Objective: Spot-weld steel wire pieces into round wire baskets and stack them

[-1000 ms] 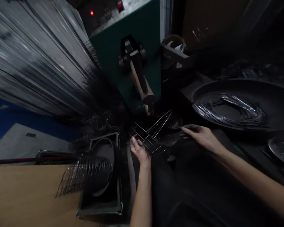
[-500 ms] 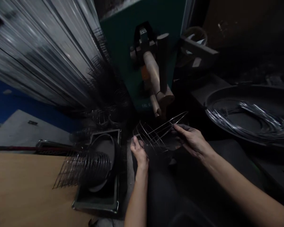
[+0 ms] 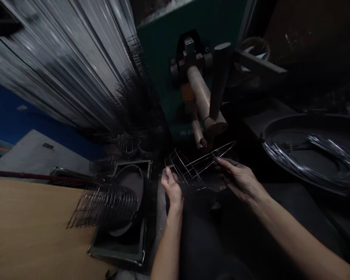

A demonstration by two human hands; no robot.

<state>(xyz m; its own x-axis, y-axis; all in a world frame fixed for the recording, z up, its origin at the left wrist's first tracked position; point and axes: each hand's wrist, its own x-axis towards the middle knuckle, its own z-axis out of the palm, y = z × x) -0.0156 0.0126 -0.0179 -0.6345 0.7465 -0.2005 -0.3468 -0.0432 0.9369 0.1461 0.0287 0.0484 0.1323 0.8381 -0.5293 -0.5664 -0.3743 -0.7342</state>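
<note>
Between my two hands is a thin wire frame (image 3: 189, 168), a curved rack of crossing wires with a long loop at its right end. My left hand (image 3: 172, 184) is closed on its left edge, thumb on top. On the right, my right hand (image 3: 240, 177) pinches the wires near the loop. Just beyond the frame, a welding machine (image 3: 189, 93) with a green body holds out a thick metal arm (image 3: 202, 97) and a shorter lower electrode (image 3: 198, 132). The frame lies just below and in front of these, and I cannot tell whether it touches them.
At lower left, a stack of wire racks (image 3: 105, 204) leans over a round dark pan (image 3: 141, 179) in a metal-edged crate (image 3: 116, 252). A large round tray (image 3: 268, 126) at right holds bundles of shiny wire rings (image 3: 332, 155). A wooden board (image 3: 26, 229) lies at left.
The view has shifted, so the machine sits a little further right and lower. Both hands keep hold of the wire frame, which has hardly moved relative to them.
</note>
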